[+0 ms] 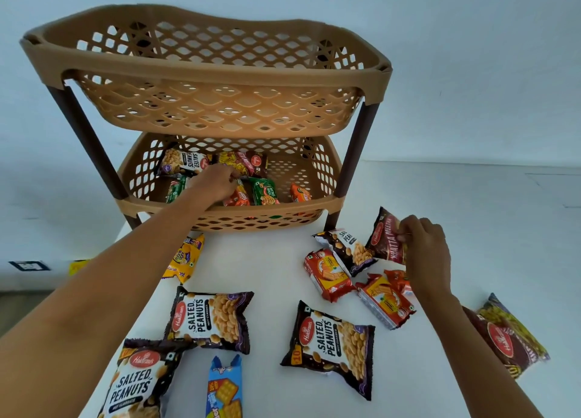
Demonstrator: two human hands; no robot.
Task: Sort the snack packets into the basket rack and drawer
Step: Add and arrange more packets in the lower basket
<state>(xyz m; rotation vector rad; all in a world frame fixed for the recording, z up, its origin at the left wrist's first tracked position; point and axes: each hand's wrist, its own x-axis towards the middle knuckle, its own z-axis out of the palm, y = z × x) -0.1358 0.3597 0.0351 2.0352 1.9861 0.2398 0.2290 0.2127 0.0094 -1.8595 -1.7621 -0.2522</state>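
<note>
A tan two-tier basket rack (pixel 204 72) stands at the back of the white table. Its top basket looks empty. The lower basket (pixel 176 205) holds several packets: salted peanuts (pixel 185 163), a maroon and yellow packet (pixel 248 161), and green and orange ones. My left hand (pixel 213 182) reaches into the lower basket, its fingers closed on the near edge of the maroon and yellow packet. To the right of the rack, my right hand (pixel 424 248) pinches a maroon Khatta Meetha packet (pixel 385 238) by its edge and holds it tilted up.
Loose on the table lie salted peanuts packets (pixel 210 318) (pixel 330 345) (pixel 138 383) (pixel 349 248), two orange biscuit packets (pixel 327 274) (pixel 386 301), a yellow Marie packet (pixel 185 257), a blue cracker packet (pixel 224 389) and a maroon packet (pixel 506 339) at far right. The table's left edge runs under my left forearm.
</note>
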